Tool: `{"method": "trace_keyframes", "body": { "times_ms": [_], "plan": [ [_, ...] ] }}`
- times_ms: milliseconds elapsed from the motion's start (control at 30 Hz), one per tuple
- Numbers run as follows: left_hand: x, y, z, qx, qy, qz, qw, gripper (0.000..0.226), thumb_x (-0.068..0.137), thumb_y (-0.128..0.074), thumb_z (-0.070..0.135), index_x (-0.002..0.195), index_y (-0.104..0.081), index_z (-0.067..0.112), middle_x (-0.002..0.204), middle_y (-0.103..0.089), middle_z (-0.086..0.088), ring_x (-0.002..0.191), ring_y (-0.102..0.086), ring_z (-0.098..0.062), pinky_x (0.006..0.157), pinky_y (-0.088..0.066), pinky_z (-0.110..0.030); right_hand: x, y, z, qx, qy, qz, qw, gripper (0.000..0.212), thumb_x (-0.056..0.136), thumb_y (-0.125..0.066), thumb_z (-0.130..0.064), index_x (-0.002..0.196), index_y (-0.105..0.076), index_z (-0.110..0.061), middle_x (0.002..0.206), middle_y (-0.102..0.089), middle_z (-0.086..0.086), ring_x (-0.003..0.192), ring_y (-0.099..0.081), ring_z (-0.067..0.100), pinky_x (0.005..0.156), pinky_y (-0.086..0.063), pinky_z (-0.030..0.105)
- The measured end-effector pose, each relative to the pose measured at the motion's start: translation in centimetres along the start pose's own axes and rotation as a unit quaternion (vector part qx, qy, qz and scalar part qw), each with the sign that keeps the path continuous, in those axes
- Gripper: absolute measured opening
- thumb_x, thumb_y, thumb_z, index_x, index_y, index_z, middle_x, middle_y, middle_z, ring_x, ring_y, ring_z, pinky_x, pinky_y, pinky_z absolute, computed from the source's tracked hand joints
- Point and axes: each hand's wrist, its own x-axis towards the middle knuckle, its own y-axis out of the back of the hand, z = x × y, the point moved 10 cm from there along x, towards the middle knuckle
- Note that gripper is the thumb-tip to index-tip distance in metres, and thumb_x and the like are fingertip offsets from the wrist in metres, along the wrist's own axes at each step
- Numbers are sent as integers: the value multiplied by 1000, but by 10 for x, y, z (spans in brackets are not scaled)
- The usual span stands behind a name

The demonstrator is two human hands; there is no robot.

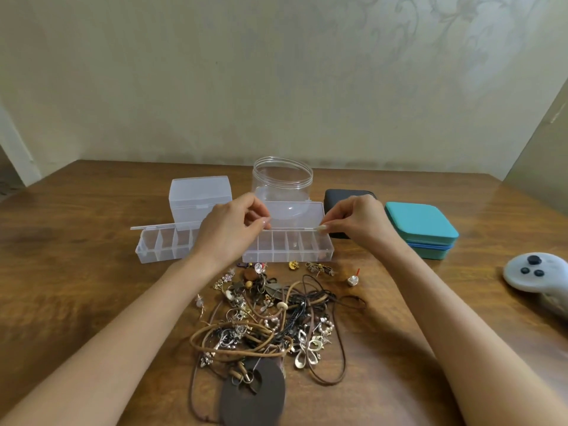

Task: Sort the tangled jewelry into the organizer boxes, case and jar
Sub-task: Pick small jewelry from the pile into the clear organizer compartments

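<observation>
Jewelry [270,318] lies before hands [233,229] [359,219] pinching lid [296,218].

Colour log, tabletop.
Table [92,241]: warm brown, darker grain streaks. Wall [184,87]: cream-beige, faint pale leaf-scroll pattern upper right. Left box [159,249], tall box [199,195], middle box [289,252] and its lid [295,215]: frosted clear. Jar [282,179]: clear. Case [421,224]: teal, blue band at the seam. Pouch [336,199]: charcoal-black. Controller [534,273]: white, black buttons. Jewelry pile [270,327]: tan and dark brown cords, silver and gold-tone metal, pearly white beads. Disc [255,395]: dark brown. Small charm [353,280]: silver-white, red stick.
</observation>
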Motion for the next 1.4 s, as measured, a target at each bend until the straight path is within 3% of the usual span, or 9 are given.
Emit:
{"method": "trace_keyframes", "body": {
  "times_ms": [167, 300, 533, 600, 700, 833, 1000, 1100, 1400],
  "plan": [
    [0, 21, -14, 31, -23, 29, 999, 5, 91, -59, 15, 95, -61, 17, 83, -68, 9, 81, -62, -4, 67, -47, -18, 2, -10, 16, -2, -52, 3, 999, 8, 77, -77, -16, 71, -72, -19, 78, -69, -2, 80, -64, 12, 78, -57, 34],
    [-11, 29, -19, 57, -70, 15, 996, 7, 90, -60, 15, 97, -61, 16, 84, -68, 8, 78, -61, 0, 64, -41, -6, 3, -10, 22, -47, -74, 8, 996, 5, 78, -77, -19, 75, -73, -19, 81, -70, 1, 82, -63, 15, 79, -57, 40],
    [-17, 15, -17, 115, -107, -78, 985, 9, 85, -66, 29, 90, -65, 21, 86, -64, 7, 80, -56, -9, 75, -51, -36, 0, -16, 6, -152, -18, -4, 988, 11, 82, -73, -19, 92, -75, -14, 78, -64, -3, 74, -59, 12, 70, -52, 33],
    [-23, 2, -8, 107, -127, -114, 979, 17, 83, -67, 38, 88, -65, 21, 84, -61, 11, 80, -54, -8, 74, -51, -36, -2, -17, 3, -168, -6, -1, 986, 12, 83, -72, -19, 94, -75, -14, 79, -64, -2, 70, -56, 8, 67, -49, 31],
    [-33, -22, 4, 123, -150, -156, 968, 27, 80, -65, 47, 92, -63, 23, 84, -54, 16, 82, -46, -3, 71, -43, -21, -5, -15, -7, -189, 22, -1, 982, 8, 82, -72, -18, 90, -75, -18, 78, -67, -2, 65, -52, 3, 63, -44, 27],
    [-38, -33, 11, 165, -177, -138, 960, 22, 84, -64, 42, 93, -65, 22, 88, -55, 14, 85, -42, -3, 75, -32, -20, -16, 10, -13, -209, 8, -90, 974, 8, 74, -79, -20, 72, -71, -23, 65, -66, -6, 58, -56, 6, 61, -47, 26],
    [-31, -19, 6, 89, -144, -89, 982, 10, 83, -68, 29, 82, -69, 19, 77, -55, 16, 75, -46, -2, 70, -36, -21, -46, -6, 13, -225, -69, -280, 930, 16, 70, -82, -28, 78, -71, -20, 65, -69, -4, 51, -58, -3, 49, -42, 11],
    [-10, -6, 12, -14, -91, -32, 995, 3, 82, -70, 23, 82, -72, 21, 73, -56, 20, 73, -49, 3, 68, -42, -21, -44, -14, 17, -220, -78, -294, 927, 12, 73, -81, -23, 75, -71, -16, 65, -71, -2, 54, -61, 0, 49, -41, 10],
    [42, -76, 36, 14, -70, -139, 988, 9, 79, -74, 19, 84, -66, 20, 87, -67, 6, 85, -60, -10, 78, -52, -34, -39, -20, 10, -160, -58, -275, 946, 10, 78, -73, -2, 74, -67, -9, 69, -69, 2, 61, -66, 10, 57, -51, 16]
  ]
}}
